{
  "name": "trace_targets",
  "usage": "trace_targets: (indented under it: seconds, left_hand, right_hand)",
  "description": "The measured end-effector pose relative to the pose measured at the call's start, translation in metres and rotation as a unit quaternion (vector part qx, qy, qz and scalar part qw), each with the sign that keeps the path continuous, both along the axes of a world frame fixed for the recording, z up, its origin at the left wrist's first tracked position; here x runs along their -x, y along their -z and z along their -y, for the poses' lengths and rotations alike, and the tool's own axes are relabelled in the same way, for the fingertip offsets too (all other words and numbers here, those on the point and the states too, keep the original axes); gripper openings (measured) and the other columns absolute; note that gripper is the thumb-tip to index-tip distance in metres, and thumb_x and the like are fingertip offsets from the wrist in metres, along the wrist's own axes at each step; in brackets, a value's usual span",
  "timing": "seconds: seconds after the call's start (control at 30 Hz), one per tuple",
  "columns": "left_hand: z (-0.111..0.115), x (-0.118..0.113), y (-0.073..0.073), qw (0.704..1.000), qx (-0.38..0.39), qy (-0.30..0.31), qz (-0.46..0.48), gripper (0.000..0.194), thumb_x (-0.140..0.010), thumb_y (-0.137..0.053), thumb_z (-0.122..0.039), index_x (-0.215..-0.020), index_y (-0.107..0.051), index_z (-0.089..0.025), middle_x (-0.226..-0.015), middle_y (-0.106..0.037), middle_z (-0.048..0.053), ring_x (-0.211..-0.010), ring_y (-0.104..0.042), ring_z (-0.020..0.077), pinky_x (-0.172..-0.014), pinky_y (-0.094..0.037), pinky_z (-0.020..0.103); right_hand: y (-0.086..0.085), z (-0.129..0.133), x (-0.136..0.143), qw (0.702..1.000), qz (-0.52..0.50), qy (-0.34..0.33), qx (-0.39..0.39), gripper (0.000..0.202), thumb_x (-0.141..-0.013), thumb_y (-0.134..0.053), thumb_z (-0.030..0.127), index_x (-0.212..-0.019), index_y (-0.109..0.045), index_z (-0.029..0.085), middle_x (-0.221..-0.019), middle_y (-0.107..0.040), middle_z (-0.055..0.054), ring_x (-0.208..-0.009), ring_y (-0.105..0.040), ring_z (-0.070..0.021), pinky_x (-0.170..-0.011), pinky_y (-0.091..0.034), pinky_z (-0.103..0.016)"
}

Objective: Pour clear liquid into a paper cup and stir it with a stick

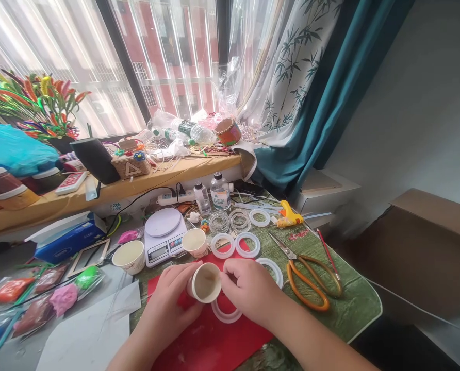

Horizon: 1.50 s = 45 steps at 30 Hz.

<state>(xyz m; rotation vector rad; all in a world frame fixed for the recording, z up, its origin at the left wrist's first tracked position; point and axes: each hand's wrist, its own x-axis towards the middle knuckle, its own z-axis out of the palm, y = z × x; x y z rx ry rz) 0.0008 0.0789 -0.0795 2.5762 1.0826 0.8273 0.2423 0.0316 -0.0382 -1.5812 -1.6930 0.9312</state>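
A white paper cup (207,282) is tilted toward me, and my left hand (176,293) is wrapped round its left side. At the cup's right rim is my right hand (249,288), with its fingers pinched together; whatever they hold is hidden. Below the cup lies a pale ring-shaped mould (227,316), partly covered by my right hand, on a red sheet (210,345). Just behind my hands are two more ring moulds (247,245) and a second paper cup (194,242). Another ring mould (278,273) shows beyond my right wrist.
A white kitchen scale (163,229) and a third paper cup (129,257) stand to the left. Scissors with orange handles (307,283) and a yellow glue gun (290,214) lie right. Two clear bottles (219,193) stand behind. Bagged coloured clay (63,299) lies far left.
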Motion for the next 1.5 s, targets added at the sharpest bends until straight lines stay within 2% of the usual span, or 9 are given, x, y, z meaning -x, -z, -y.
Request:
trace_targets:
  seconds: [0.13, 0.3, 0.53, 0.77, 0.83, 0.9, 1.0, 1.4, 1.5]
  left_hand:
    - [-0.001, 0.003, -0.002, 1.000, -0.008, 0.017, -0.023, 0.063, -0.087, -0.070, -0.017, -0.146, -0.059, -0.035, -0.138, -0.074, 0.006, -0.125, -0.071, 0.0295, -0.103, -0.060, 0.042]
    - [-0.002, 0.003, -0.004, 1.000, -0.009, 0.010, -0.022, 0.065, -0.085, -0.070, -0.015, -0.145, -0.059, -0.035, -0.137, -0.075, 0.005, -0.124, -0.072, 0.0287, -0.103, -0.061, 0.041]
    - [-0.004, 0.004, -0.001, 1.000, -0.015, -0.009, -0.001, 0.064, -0.084, -0.069, -0.018, -0.145, -0.062, -0.037, -0.138, -0.076, 0.003, -0.125, -0.074, 0.0283, -0.103, -0.063, 0.040]
    - [-0.007, 0.008, 0.008, 1.000, -0.014, -0.007, -0.007, 0.066, -0.085, -0.070, -0.019, -0.148, -0.060, -0.037, -0.139, -0.075, 0.005, -0.126, -0.073, 0.0300, -0.103, -0.063, 0.041]
    - [-0.006, 0.007, 0.010, 1.000, -0.008, -0.020, -0.002, 0.062, -0.087, -0.069, -0.021, -0.147, -0.061, -0.036, -0.139, -0.074, 0.006, -0.127, -0.072, 0.0310, -0.105, -0.062, 0.043]
    - [-0.005, 0.006, 0.011, 1.000, -0.002, -0.027, 0.000, 0.062, -0.087, -0.070, -0.021, -0.146, -0.062, -0.036, -0.139, -0.074, 0.006, -0.127, -0.071, 0.0316, -0.106, -0.061, 0.044]
    - [-0.005, 0.005, 0.011, 1.000, 0.004, -0.029, 0.002, 0.062, -0.085, -0.069, -0.021, -0.144, -0.064, -0.036, -0.138, -0.075, 0.005, -0.127, -0.072, 0.0313, -0.105, -0.062, 0.043]
    - [-0.010, 0.006, 0.012, 1.000, -0.002, -0.024, -0.003, 0.060, -0.085, -0.070, -0.024, -0.144, -0.064, -0.036, -0.138, -0.076, 0.006, -0.125, -0.073, 0.0324, -0.104, -0.062, 0.044]
    - [-0.010, 0.007, 0.012, 1.000, -0.004, -0.015, -0.002, 0.059, -0.086, -0.071, -0.026, -0.144, -0.065, -0.036, -0.137, -0.076, 0.007, -0.123, -0.074, 0.0327, -0.102, -0.064, 0.043]
  right_hand:
    - [0.001, -0.001, -0.003, 0.999, -0.040, -0.013, -0.022, 0.030, -0.099, -0.056, 0.025, -0.072, -0.045, 0.023, -0.066, -0.051, 0.005, -0.064, -0.046, -0.0135, -0.059, -0.029, -0.027]
    - [0.007, -0.002, -0.001, 1.000, 0.004, -0.003, -0.013, 0.033, -0.098, -0.058, 0.026, -0.069, -0.043, 0.023, -0.064, -0.048, 0.005, -0.061, -0.042, -0.0134, -0.058, -0.025, -0.029]
    - [0.012, -0.003, 0.003, 0.990, 0.028, 0.012, -0.137, 0.033, -0.104, -0.048, 0.028, -0.073, -0.038, 0.023, -0.070, -0.049, 0.003, -0.066, -0.043, -0.0148, -0.063, -0.024, -0.030]
    - [0.013, 0.000, 0.002, 0.986, 0.004, -0.032, -0.161, 0.032, -0.102, -0.051, 0.027, -0.073, -0.037, 0.023, -0.071, -0.050, 0.003, -0.066, -0.045, -0.0141, -0.063, -0.026, -0.029]
    - [0.014, 0.000, 0.001, 0.985, 0.009, -0.011, -0.172, 0.032, -0.100, -0.051, 0.025, -0.072, -0.036, 0.023, -0.070, -0.047, 0.003, -0.065, -0.043, -0.0141, -0.062, -0.024, -0.029]
    - [0.014, -0.001, 0.001, 0.989, 0.013, 0.013, -0.146, 0.034, -0.097, -0.054, 0.024, -0.070, -0.034, 0.023, -0.066, -0.043, 0.004, -0.062, -0.038, -0.0136, -0.060, -0.022, -0.030]
    - [0.013, 0.000, 0.001, 0.996, -0.031, -0.003, -0.085, 0.034, -0.096, -0.057, 0.023, -0.068, -0.037, 0.023, -0.063, -0.043, 0.005, -0.059, -0.039, -0.0125, -0.057, -0.023, -0.028]
    - [0.007, -0.004, 0.001, 0.996, -0.036, 0.019, -0.077, 0.035, -0.095, -0.058, 0.022, -0.067, -0.036, 0.023, -0.062, -0.042, 0.006, -0.060, -0.039, -0.0125, -0.057, -0.024, -0.028]
    - [0.009, -0.003, 0.001, 0.995, -0.064, 0.012, -0.070, 0.032, -0.097, -0.057, 0.023, -0.069, -0.041, 0.023, -0.065, -0.047, 0.005, -0.061, -0.044, -0.0126, -0.057, -0.027, -0.027]
